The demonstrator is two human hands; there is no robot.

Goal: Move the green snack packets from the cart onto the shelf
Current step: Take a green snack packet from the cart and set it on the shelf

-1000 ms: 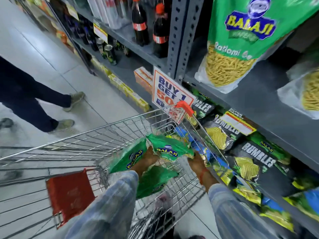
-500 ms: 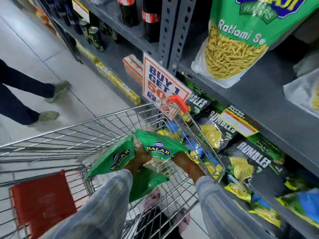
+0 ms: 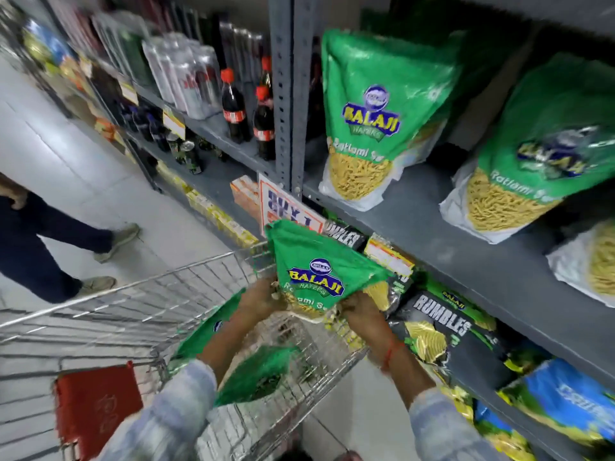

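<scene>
A green snack packet (image 3: 312,264) is lifted above the wire cart (image 3: 139,314), near the cart's right side. My left hand (image 3: 263,296) grips its lower left corner and my right hand (image 3: 361,309) grips its lower right corner. Two more green packets lie in the cart: one (image 3: 213,331) partly under my left forearm, another (image 3: 256,377) below it. On the grey shelf (image 3: 449,247) to the right, green packets stand upright, one (image 3: 376,118) by the upright post, another (image 3: 545,154) further right.
Black and green chip bags (image 3: 442,324) fill the lower shelf beside the cart. A "buy 1" sign (image 3: 286,207) hangs at the grey shelf post (image 3: 288,94). Cola bottles (image 3: 233,104) stand on the left shelves. Another person's legs (image 3: 50,241) are in the aisle at left. The cart has a red seat flap (image 3: 96,407).
Both hands have raised the green packet out of the cart and up toward the shelf. My view has tilted up, showing more of the shelf with its packets.
</scene>
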